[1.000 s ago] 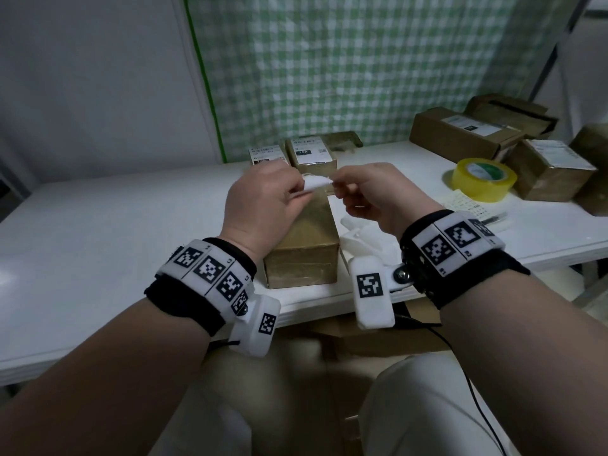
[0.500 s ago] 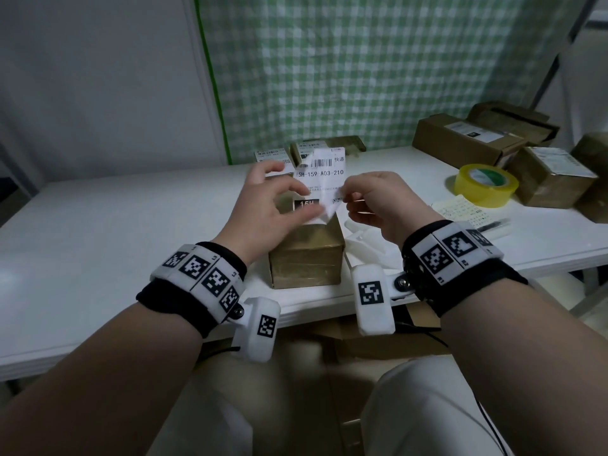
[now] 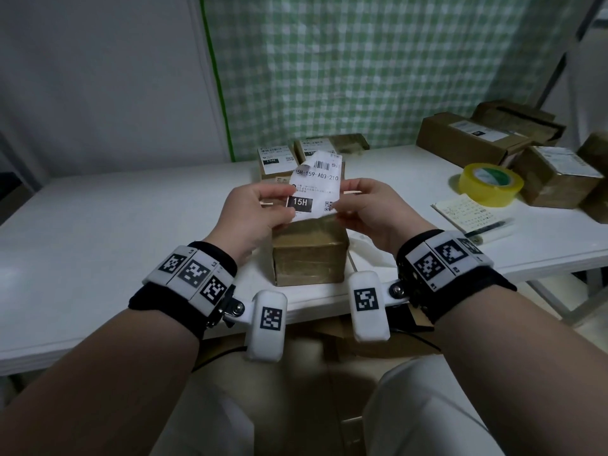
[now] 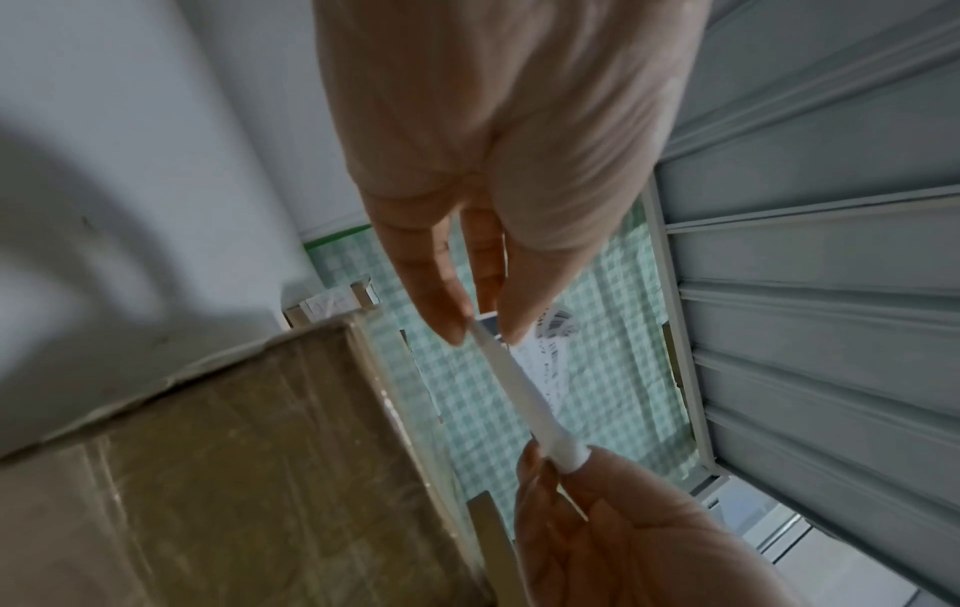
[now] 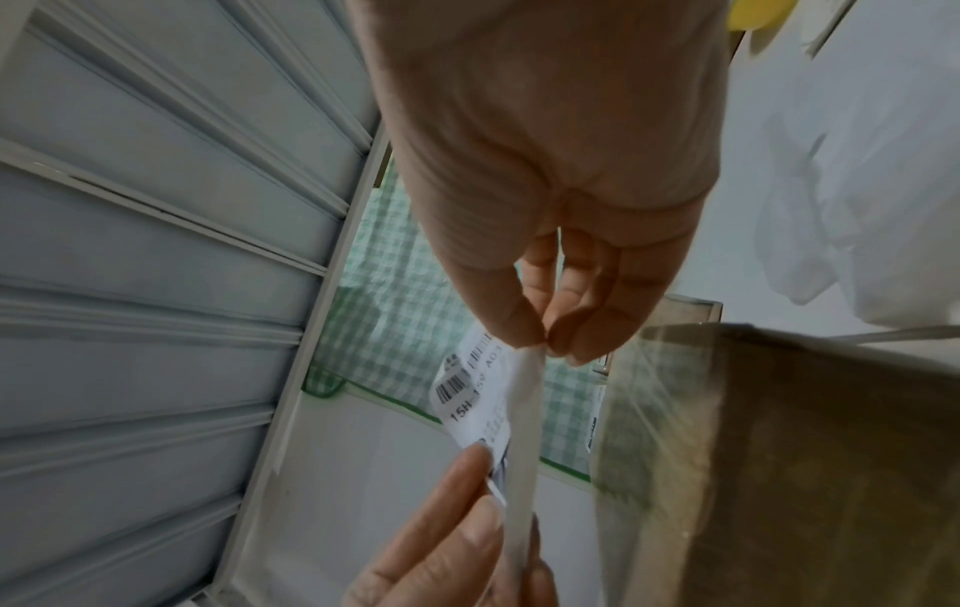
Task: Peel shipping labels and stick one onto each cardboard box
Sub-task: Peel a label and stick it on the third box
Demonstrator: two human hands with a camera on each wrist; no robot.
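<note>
Left hand (image 3: 260,209): pinched the lower left edge of the shipping label (image 3: 316,185) between thumb and fingertips, beside the black "15H" block; in the left wrist view the thumb and a fingertip (image 4: 442,304) closed on the paper's edge.
Right hand (image 3: 368,209): pinched the label's lower right corner by the small square code; in the right wrist view thumb and forefinger met on the white edge.
Shipping label: held upright in the air between both hands, printed face toward the person, its top left corner curled over; barcode at the top and the line "15H-159-A03-210" below it. Its lower edge hung just above the near box, and whether it touched the box could not be told.
Near cardboard box (image 3: 309,251): brown, taped, stood on the white worktop (image 3: 98,245) close to the front edge, directly under the hands, its top bare of any label where visible.
Labelled boxes behind (image 3: 276,161): two small boxes side by side at the back of the worktop, each with a white label on top.
Boxes at right (image 3: 473,139): several larger brown boxes grouped at the far right, at least two carrying labels.
Tape roll (image 3: 485,184): yellow, lay flat near those boxes.
Notepad (image 3: 467,213): handwritten sheet with a pen (image 3: 490,225) lying across it, just in front of the tape roll.
Backdrop: green checked cloth (image 3: 378,67) hung behind the worktop.
</note>
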